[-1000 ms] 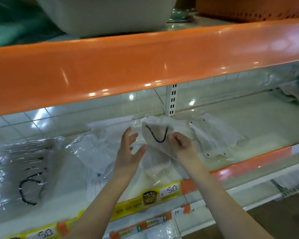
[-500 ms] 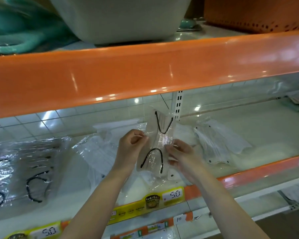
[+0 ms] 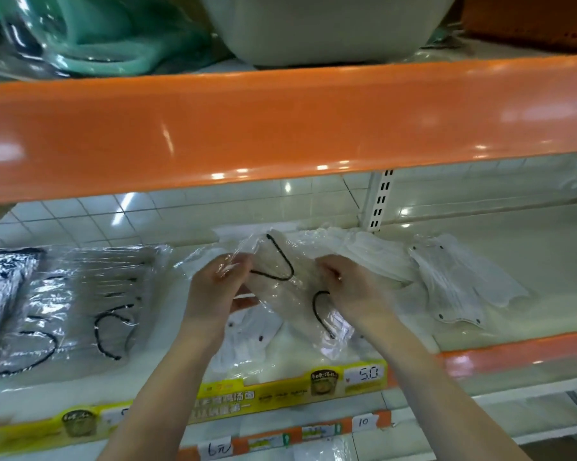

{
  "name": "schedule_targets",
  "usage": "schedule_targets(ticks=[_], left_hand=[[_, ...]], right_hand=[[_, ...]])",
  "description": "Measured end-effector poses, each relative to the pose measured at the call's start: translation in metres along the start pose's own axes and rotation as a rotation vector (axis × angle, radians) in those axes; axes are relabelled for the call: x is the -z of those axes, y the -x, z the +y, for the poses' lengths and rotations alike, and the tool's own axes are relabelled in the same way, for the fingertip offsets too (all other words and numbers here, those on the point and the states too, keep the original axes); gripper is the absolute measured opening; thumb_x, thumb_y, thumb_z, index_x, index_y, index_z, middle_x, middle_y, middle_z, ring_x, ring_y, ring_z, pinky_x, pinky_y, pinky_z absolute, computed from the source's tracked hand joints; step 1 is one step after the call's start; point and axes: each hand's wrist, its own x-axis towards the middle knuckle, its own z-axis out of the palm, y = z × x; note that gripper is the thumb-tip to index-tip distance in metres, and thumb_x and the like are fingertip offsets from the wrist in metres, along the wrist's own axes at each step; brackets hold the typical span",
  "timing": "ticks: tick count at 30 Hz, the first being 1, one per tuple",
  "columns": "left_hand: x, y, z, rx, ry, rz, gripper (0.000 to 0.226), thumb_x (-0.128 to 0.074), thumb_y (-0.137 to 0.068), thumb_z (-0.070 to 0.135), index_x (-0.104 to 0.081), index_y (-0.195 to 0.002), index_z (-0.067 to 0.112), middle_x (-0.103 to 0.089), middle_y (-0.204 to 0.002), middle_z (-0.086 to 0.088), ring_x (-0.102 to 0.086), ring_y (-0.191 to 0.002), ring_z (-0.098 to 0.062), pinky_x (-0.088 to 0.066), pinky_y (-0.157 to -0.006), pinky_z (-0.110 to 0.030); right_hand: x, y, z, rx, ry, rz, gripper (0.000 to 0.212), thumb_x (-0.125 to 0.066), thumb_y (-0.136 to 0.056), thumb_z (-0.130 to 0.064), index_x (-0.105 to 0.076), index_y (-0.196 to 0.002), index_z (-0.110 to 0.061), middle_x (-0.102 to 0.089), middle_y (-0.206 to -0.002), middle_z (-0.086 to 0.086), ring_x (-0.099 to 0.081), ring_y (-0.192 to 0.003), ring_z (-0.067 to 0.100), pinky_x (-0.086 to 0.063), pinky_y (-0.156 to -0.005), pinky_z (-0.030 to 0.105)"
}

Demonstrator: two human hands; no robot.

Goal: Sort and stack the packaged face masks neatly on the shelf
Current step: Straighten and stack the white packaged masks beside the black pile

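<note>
Two hands hold your mask packet (image 3: 288,287) above the shelf (image 3: 513,281), its long axis running from 11 o'clock down to 5 o'clock, black ear loops showing through the clear wrap. Your left hand (image 3: 215,294) pinches the upper end at 9 o'clock; your right hand (image 3: 350,287) grips the opposite edge at 3 o'clock, fingers curled. White masks (image 3: 463,281) lie at 3 o'clock, wrapped packs (image 3: 80,304) at 9 o'clock; bare shelf lies beyond the white ones
</note>
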Motion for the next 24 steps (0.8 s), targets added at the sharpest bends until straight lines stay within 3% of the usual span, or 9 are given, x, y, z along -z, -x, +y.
schedule_targets(ticks=[3,6,8,10,12,15,17,19,24], left_hand=[[0.025,-0.005,-0.006,0.015,-0.019,0.122,0.008,-0.059,-0.092,0.008,-0.065,-0.091,0.014,-0.068,-0.084,-0.01,-0.066,-0.062,-0.016,-0.054,-0.053,-0.024],[0.048,-0.007,-0.016,0.069,0.079,0.235,0.01,-0.052,-0.095,0.0,-0.059,-0.099,0.004,-0.061,-0.096,-0.02,-0.062,-0.067,-0.022,-0.055,-0.053,-0.022],[0.062,-0.004,-0.018,0.098,0.097,0.251,0.011,-0.048,-0.096,-0.003,-0.056,-0.102,0.002,-0.061,-0.092,-0.019,-0.062,-0.065,-0.02,-0.055,-0.053,-0.021],[0.077,-0.006,-0.022,0.12,0.03,0.231,0.011,-0.047,-0.095,-0.004,-0.057,-0.097,0.001,-0.065,-0.075,-0.008,-0.063,-0.058,-0.015,-0.058,-0.058,-0.024],[0.094,-0.009,-0.029,0.086,-0.255,0.194,0.014,-0.053,-0.09,0.008,-0.057,-0.102,0.003,-0.064,-0.07,0.001,-0.067,-0.07,-0.018,-0.058,-0.075,-0.038],[0.117,-0.01,-0.04,-0.267,-1.026,0.127,0.048,-0.05,-0.084,0.035,-0.057,-0.125,0.011,-0.061,-0.118,-0.009,-0.053,-0.113,-0.035,-0.044,-0.096,-0.046],[0.127,-0.005,-0.041,-0.559,-1.155,0.099,0.054,-0.038,-0.091,0.054,-0.067,-0.111,0.013,-0.066,-0.112,-0.005,-0.058,-0.108,-0.032,-0.049,-0.088,-0.044],[0.135,0.0,-0.036,-0.676,-1.211,0.037,0.061,-0.029,-0.093,0.064,-0.072,-0.098,0.02,-0.07,-0.098,0.006,-0.065,-0.092,-0.019,-0.054,-0.075,-0.035],[0.175,-0.003,-0.02,-0.799,-1.302,0.035,0.028,-0.049,-0.088,0.038,-0.074,-0.094,0.027,-0.071,-0.086,0.011,-0.068,-0.076,-0.018,-0.053,-0.052,-0.032]], right_hand=[[-0.026,0.006,-0.016,0.233,0.132,0.162,0.031,-0.051,-0.094,-0.032,-0.063,-0.12,-0.019,-0.056,-0.117,0.0,-0.055,-0.108,0.023,-0.045,-0.089,0.037],[-0.063,0.021,-0.031,0.467,0.343,0.052,0.052,-0.047,-0.082,-0.054,-0.059,-0.122,-0.021,-0.057,-0.122,-0.003,-0.052,-0.111,0.018,-0.043,-0.091,0.037],[-0.086,0.026,-0.036,0.54,0.455,0.036,0.054,-0.057,-0.072,-0.048,-0.06,-0.119,-0.022,-0.061,-0.117,-0.005,-0.058,-0.105,0.016,-0.043,-0.088,0.03],[-0.103,0.026,-0.039,0.552,0.478,0.075,0.041,-0.057,-0.068,-0.033,-0.067,-0.107,-0.023,-0.066,-0.101,-0.006,-0.065,-0.089,0.017,-0.042,-0.08,0.025],[-0.113,0.022,-0.042,0.543,0.477,0.118,0.035,-0.053,-0.063,-0.021,-0.071,-0.093,-0.024,-0.067,-0.084,-0.006,-0.066,-0.074,0.018,-0.045,-0.07,0.026],[-0.12,0.019,-0.054,0.519,0.47,0.157,0.035,-0.06,-0.054,-0.012,-0.072,-0.086,-0.02,-0.067,-0.076,-0.004,-0.066,-0.068,0.021,-0.051,-0.06,0.027],[-0.124,0.019,-0.067,0.522,0.48,0.196,0.038,-0.07,-0.053,-0.007,-0.072,-0.089,-0.018,-0.069,-0.079,-0.003,-0.067,-0.07,0.021,-0.05,-0.06,0.027],[-0.13,0.018,-0.082,0.542,0.478,0.246,0.038,-0.071,-0.055,-0.005,-0.072,-0.091,-0.017,-0.069,-0.081,-0.002,-0.067,-0.072,0.021,-0.049,-0.061,0.028],[-0.159,0.021,-0.125,0.618,0.42,0.36,0.038,-0.06,-0.058,-0.001,-0.071,-0.091,-0.019,-0.069,-0.088,-0.004,-0.065,-0.081,0.02,-0.04,-0.072,0.028]])
